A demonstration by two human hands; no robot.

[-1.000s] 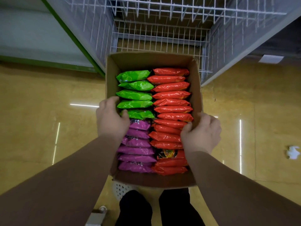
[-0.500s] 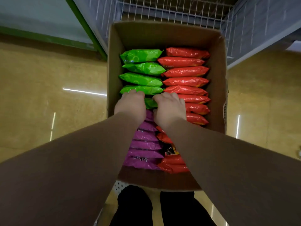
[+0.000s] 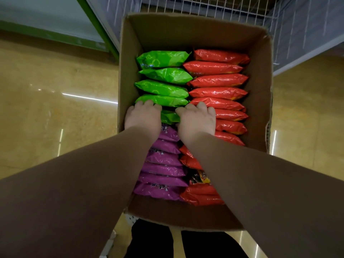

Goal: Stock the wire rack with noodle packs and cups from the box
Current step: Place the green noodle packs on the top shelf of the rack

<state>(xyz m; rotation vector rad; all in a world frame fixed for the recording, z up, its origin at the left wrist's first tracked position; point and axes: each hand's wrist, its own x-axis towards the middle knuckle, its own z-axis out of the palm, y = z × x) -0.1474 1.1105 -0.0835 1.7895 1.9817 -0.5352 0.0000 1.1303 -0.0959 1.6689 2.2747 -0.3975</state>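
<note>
An open cardboard box (image 3: 186,32) stands in front of me, packed with upright noodle packs: green packs (image 3: 162,88) at the far left, purple packs (image 3: 163,170) at the near left, red packs (image 3: 217,93) down the right side. Both hands are inside the box. My left hand (image 3: 143,117) curls over the left end of the nearest green pack (image 3: 170,117). My right hand (image 3: 196,120) curls over its right end, beside the red row. The fingertips dip behind that pack and are hidden. The white wire rack (image 3: 204,6) lies just beyond the box.
Glossy yellow floor (image 3: 55,108) spreads on both sides of the box. A grey panel with a green edge (image 3: 96,28) flanks the rack on the left, and a grey panel (image 3: 301,34) on the right. A white perforated thing (image 3: 132,218) shows under the box's near edge.
One second ago my hands held the box's two side walls. They have moved inside onto the nearest green pack, and the view has come closer to the box.
</note>
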